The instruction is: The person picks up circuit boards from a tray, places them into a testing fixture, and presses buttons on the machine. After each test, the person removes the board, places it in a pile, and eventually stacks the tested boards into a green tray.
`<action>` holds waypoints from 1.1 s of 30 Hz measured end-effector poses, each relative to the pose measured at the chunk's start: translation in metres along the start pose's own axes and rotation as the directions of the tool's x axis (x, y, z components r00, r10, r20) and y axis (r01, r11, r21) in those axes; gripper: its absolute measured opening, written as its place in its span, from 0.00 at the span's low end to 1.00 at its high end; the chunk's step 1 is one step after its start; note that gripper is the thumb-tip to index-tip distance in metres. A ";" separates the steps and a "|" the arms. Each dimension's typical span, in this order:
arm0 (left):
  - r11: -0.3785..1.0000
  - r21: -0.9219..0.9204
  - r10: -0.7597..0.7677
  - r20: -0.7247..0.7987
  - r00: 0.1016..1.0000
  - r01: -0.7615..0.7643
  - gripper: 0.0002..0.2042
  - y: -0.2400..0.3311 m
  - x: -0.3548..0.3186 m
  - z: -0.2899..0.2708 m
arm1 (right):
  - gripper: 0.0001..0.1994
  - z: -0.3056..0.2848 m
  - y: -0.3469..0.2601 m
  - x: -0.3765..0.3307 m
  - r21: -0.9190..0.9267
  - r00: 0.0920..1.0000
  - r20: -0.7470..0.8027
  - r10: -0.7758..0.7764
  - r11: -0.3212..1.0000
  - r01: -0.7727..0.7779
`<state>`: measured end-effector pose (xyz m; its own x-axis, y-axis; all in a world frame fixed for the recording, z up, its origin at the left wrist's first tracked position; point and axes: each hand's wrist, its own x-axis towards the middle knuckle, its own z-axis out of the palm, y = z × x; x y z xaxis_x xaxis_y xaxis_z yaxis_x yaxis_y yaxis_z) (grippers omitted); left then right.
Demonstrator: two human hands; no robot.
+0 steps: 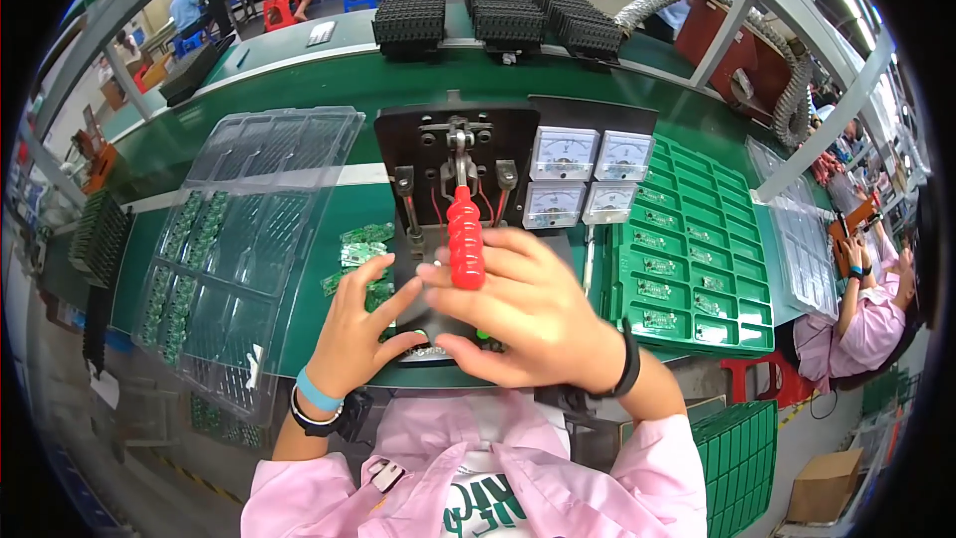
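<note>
Pink sleeves (652, 478) reached in from below, behind the two hands. The left hand (349, 339) was spread, thumb and fingers parted, low in front of a black lever fixture (398, 130). The right hand (523, 309) was set with its fingers behind the lower end of the red handle (465, 234); whether they gripped it I could not tell. That handle slanted down from the fixture's linkage into the space above both hands. Loose green circuit boards (366, 233) lay just beyond the left hand's fingertips. Further left of it, a clear plastic tray (269, 189) held rows of similar boards. Past the right hand, beside the fixture, stood four white-faced meters (565, 154), and right of them a green compartment tray (752, 284) held more boards. Farthest beyond the hands, black slotted racks (408, 22) stood on a shelf.
</note>
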<state>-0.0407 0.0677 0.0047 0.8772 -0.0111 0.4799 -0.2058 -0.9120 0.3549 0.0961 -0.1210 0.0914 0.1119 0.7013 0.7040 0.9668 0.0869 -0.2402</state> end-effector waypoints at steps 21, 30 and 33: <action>0.987 -0.121 -0.125 -0.207 0.970 0.101 0.25 0.027 -0.034 0.031 | 0.26 0.018 0.015 -0.026 0.220 0.972 -0.184 -0.147 0.958 0.187; 0.995 0.082 -0.021 -0.317 0.948 0.050 0.23 0.016 -0.050 0.054 | 0.24 0.038 0.010 -0.051 -0.050 0.901 0.207 0.383 0.923 -0.381; 0.996 0.073 -0.018 -0.324 0.946 0.044 0.23 0.017 -0.050 0.055 | 0.25 0.051 0.011 -0.047 -0.139 0.954 0.196 0.228 0.969 -0.204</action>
<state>-0.0642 0.0300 -0.0573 0.6927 0.1389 0.7078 -0.1347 -0.9391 0.3162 0.0899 -0.1167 0.0216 0.2826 0.8274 0.4854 0.9461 -0.1570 -0.2832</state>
